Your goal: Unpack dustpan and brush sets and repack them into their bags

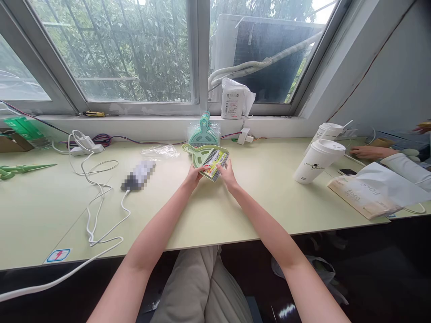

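Note:
A light green mini dustpan-and-brush set [199,157] is held above the table, its handle pointing to the upper left. A yellow printed label [218,162] lies across its front, and grey bristles show along its right edge. My left hand [193,176] grips the lower left edge, the thumb against the label. On the right side, my right hand [229,175] closes round the bristle end, its thumb on the label too. Just behind stands a stack of teal dustpan-and-brush sets [204,133] in clear plastic, leaning by the window sill.
Crumpled clear plastic [161,151] and a blurred phone [138,176] on a white cable [101,186] lie left. White cups [318,162] and a tissue pack [367,190] stand right, near another person's hand [365,151]. A white package [233,102] sits on the sill.

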{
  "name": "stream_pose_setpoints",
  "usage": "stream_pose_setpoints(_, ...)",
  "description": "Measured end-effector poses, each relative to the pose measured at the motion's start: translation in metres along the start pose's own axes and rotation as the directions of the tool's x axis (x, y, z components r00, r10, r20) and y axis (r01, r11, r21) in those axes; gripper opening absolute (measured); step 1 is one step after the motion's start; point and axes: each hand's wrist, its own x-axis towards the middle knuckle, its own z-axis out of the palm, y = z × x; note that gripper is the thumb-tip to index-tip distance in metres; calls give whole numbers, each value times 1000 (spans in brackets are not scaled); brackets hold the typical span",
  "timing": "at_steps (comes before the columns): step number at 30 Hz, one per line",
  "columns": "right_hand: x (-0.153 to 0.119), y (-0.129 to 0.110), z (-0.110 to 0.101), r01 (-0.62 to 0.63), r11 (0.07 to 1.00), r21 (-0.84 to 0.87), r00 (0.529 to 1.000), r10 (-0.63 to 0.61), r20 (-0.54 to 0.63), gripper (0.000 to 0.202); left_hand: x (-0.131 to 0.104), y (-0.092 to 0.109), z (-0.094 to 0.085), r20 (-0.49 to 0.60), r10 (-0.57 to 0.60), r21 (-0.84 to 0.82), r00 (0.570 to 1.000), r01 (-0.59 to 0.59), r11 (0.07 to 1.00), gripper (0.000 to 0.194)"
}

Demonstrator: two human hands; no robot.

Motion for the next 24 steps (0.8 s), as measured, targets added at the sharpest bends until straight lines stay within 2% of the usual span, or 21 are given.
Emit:
stream_pose_setpoints(2, 2, 0, -3, -145, 961, 235, 988, 129, 84, 46, -1, 0, 2, 29, 11, 15, 1000, -12, 1000, 76)
stream_pose_setpoints(5, 2, -2, -5, -236, 887, 397, 972, 222, 82, 31, -4, 1, 3, 74, 15, 51, 997, -19, 999, 80)
stream_pose_setpoints(9, 1, -4, -5, -265, 846, 463, 963, 261, 74, 21, -3, 4, 2, 125, 8, 132, 992, -25, 991, 79)
stream_pose_setpoints(12, 1, -3, -6, -272, 829, 489, 960, 269, 78, 20, 3, 8, -4, 134, -25, 183, 991, 0, 983, 62)
stream_pose_setpoints(14, 3, -2, -7, -267, 822, 503, 960, 270, 68, 20, 9, 11, -14, 91, -38, 234, 995, 16, 972, 51)
stream_pose_setpoints(16, 4, 0, -10, -254, 823, 508, 963, 262, 57, 21, 15, 15, -30, -6, 23, 389, 1000, -19, 921, 50)
stream_pose_setpoints(17, 5, 1, -12, -248, 825, 508, 965, 258, 51, 21, 17, 17, -39, -58, 90, 516, 994, -48, 856, 47)
stream_pose_setpoints(18, 6, 1, -13, -244, 828, 505, 965, 257, 46, 21, 19, 19, -50, -100, 175, 661, 979, -66, 748, 42)
stream_pose_setpoints(20, 8, 2, -16, -244, 833, 497, 964, 264, 30, 22, 20, 22, -69, -124, 301, 888, 945, -30, 460, 41)
stream_pose_setpoints(22, 9, 2, -19, -248, 835, 491, 961, 277, 15, 22, 20, 24, -84, -129, 309, 973, 942, 60, 222, 54)
stream_pose_setpoints(24, 11, 3, -21, -248, 839, 485, 959, 284, 0, 21, 20, 25, -91, -148, 266, 988, 953, 131, 80, 63)
